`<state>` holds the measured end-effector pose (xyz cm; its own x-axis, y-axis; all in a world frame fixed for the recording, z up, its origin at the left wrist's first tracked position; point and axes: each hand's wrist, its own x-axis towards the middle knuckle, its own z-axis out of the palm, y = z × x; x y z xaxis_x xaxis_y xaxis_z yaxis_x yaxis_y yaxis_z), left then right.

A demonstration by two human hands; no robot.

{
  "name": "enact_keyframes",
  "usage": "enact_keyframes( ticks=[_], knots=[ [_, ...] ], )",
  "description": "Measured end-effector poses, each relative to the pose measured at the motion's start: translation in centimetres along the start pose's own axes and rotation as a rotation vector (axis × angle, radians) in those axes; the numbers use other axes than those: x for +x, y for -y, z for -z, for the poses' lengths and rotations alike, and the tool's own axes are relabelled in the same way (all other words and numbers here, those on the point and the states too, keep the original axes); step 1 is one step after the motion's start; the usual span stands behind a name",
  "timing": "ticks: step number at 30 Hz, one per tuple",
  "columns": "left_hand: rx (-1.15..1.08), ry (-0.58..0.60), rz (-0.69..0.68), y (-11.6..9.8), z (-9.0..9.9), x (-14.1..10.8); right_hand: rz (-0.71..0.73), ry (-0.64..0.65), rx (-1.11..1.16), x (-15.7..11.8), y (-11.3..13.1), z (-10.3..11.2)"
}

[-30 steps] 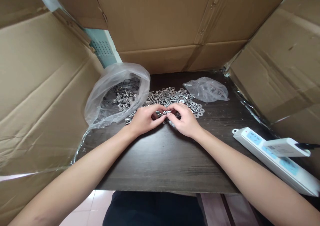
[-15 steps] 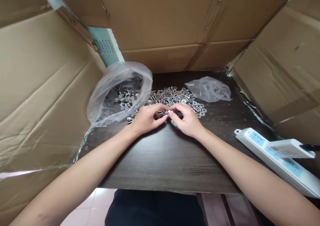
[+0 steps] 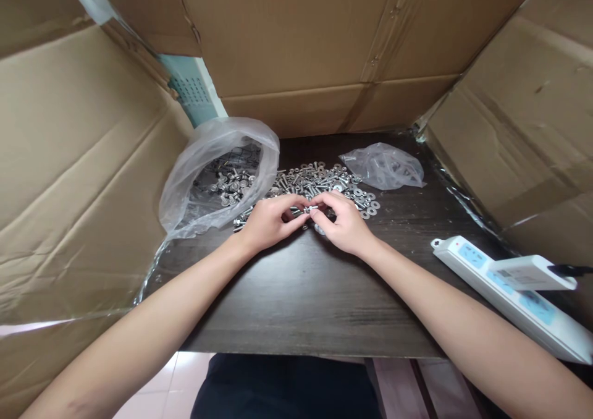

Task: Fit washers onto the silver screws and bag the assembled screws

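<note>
Fingertips meet in front of the pile, where my left hand (image 3: pixel 272 221) and my right hand (image 3: pixel 341 221) pinch a small silver bolt (image 3: pixel 311 209) between them. Its shank points to the right; whether a nut or washer sits on it is too small to tell. Just behind the hands spreads a heap of loose bolts (image 3: pixel 290 181), with flat washers (image 3: pixel 372 204) mostly along its right side. To the left, an open clear plastic bag (image 3: pixel 173 187) holds more bolts with washers on them (image 3: pixel 231 184).
A smaller clear plastic bag (image 3: pixel 386 165) lies at the back right of the dark table (image 3: pixel 296 308). A white power strip (image 3: pixel 509 295) with a plugged-in adapter runs along the right edge. Cardboard walls (image 3: pixel 324 42) stand on the left, back and right.
Both hands keep their pinch on the bolt in nearly the same place. The whole view has shifted slightly.
</note>
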<state>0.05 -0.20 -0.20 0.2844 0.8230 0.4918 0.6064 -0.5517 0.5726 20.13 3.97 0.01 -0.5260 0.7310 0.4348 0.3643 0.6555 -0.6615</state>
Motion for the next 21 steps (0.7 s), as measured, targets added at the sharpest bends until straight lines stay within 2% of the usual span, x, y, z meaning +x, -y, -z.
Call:
enact_keyframes(
  ticks=[21],
  knots=[
    [-0.010,-0.004,0.010,0.05,-0.01,-0.04,0.010,0.001,-0.001,0.00,0.04,0.05]
  ],
)
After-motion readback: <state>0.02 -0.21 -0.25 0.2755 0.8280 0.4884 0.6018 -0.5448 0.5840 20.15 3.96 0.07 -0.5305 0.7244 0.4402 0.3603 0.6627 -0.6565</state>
